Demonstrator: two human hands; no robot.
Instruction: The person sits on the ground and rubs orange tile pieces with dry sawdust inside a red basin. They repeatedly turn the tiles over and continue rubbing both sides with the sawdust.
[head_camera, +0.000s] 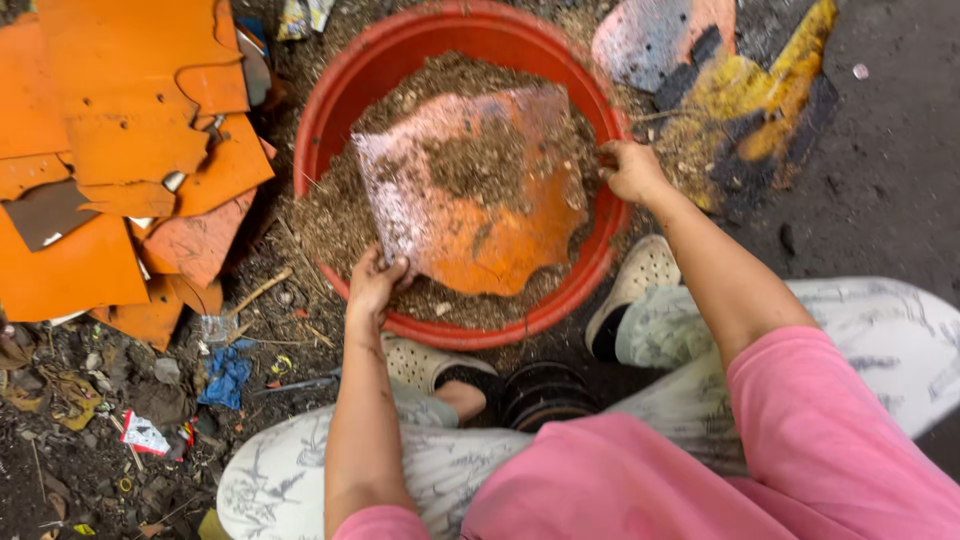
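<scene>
**Both hands on an orange sheet over a soil-filled tub**

A round red plastic tub (330, 120) stands on the dark, littered ground (880, 180), filled with brown crumbly soil mix (330, 215). Left of the tub lies a stack of broken orange sheets (110, 150); at upper right lies a weathered piece (760, 100) in yellow, grey and black.

Inside the tub, a large broken orange sheet (490, 230) lies tilted across the soil, its upper face carrying a heap of the same mix and a pale, dusty patch along its left edge.

The left hand (375, 280) is closed on the sheet's lower left corner, fingers curled over the edge. The right hand (630, 170) is closed at the sheet's right edge beside the tub rim; whether it grips sheet or rim cannot be told.

The person squats in pink top and patterned pale trousers, with light perforated shoes (640, 280) touching the tub's near side.

A crumpled blue scrap (228, 375) lies among debris near the left shoe.
</scene>
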